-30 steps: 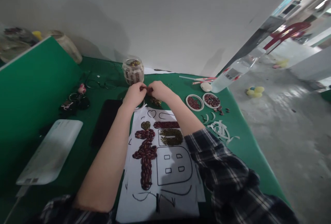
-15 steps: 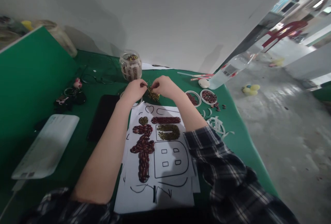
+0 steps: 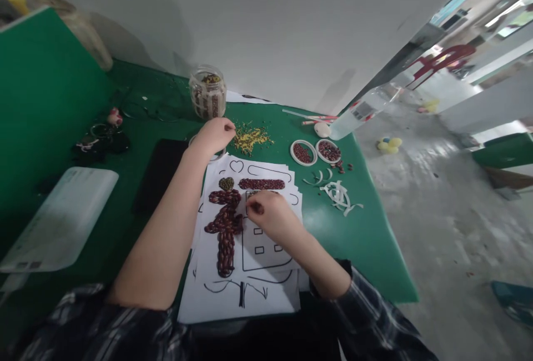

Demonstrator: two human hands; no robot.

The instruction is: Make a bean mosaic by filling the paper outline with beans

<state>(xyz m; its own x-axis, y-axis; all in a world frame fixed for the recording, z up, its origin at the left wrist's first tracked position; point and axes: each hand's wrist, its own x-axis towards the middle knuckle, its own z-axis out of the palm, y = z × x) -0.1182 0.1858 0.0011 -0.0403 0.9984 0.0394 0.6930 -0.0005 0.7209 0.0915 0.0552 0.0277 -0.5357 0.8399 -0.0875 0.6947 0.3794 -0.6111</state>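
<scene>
My left hand [image 3: 215, 134] is closed in a pinch at the left edge of a loose pile of yellow and dark green seeds [image 3: 252, 139]. What its fingertips hold, if anything, is too small to make out. My right hand [image 3: 272, 214] hovers low over the white paper [image 3: 270, 302], fingers pinched together and covering part of the outlined design. Dark red beans [image 3: 226, 250] fill a tall shape on the sheet. Small red beans [image 3: 262, 184] fill a bar above my right hand, and green beans [image 3: 226, 184] fill a small heart.
Behind my left hand stands a glass jar [image 3: 208, 93]. To the right are two round lids of beans [image 3: 303, 153], white paper strips [image 3: 339, 195] and a tilted plastic bottle [image 3: 366, 108]. A black phone [image 3: 156, 175], white power bank [image 3: 62, 219] and keys [image 3: 102, 141] lie left.
My right hand has left the seed pile and come back toward me over the paper, uncovering the pile. My left hand stays beside the pile. The view has shifted slightly.
</scene>
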